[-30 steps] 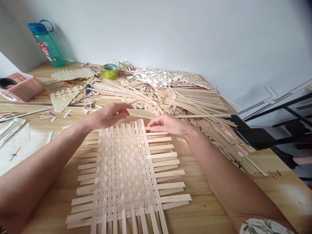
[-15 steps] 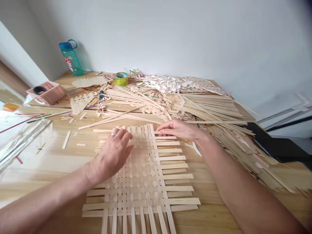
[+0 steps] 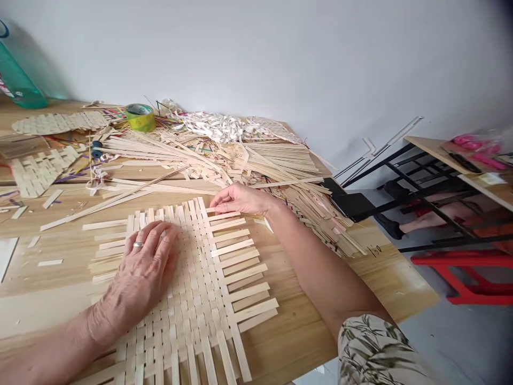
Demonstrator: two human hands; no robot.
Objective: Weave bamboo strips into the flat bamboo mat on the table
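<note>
Behind both hands, well past the fingertips of the left hand (image 3: 138, 267) and right hand (image 3: 242, 199), stands a plain pale wall (image 3: 256, 59). The table (image 3: 296, 315) is wooden and extends under and around the fingers. A second table (image 3: 487, 190) on a black frame is well to the right of the right fingers. The mat, (image 3: 188, 278) woven of flat pale wood, lies on the table beneath the left palm, its loose ends projecting at the sides and the near edge. Just beyond the right fingers, a heap (image 3: 272, 160) of loose lengths spreads toward the wall. A red stool (image 3: 436, 260) stands low, well right of the right hand; a bottle (image 3: 22, 80), cut by the view's edge, is far to the left beyond the left fingers. The left hand is palm down on the mat, fingers slightly bent and near one another, gripping nothing visible. The right fingers are narrowed against the thumb on a strip (image 3: 211, 210) at the mat's far right corner. Beyond the left fingers sits a roll of tape (image 3: 140, 118). A ring (image 3: 138, 245) is on one left finger.
</note>
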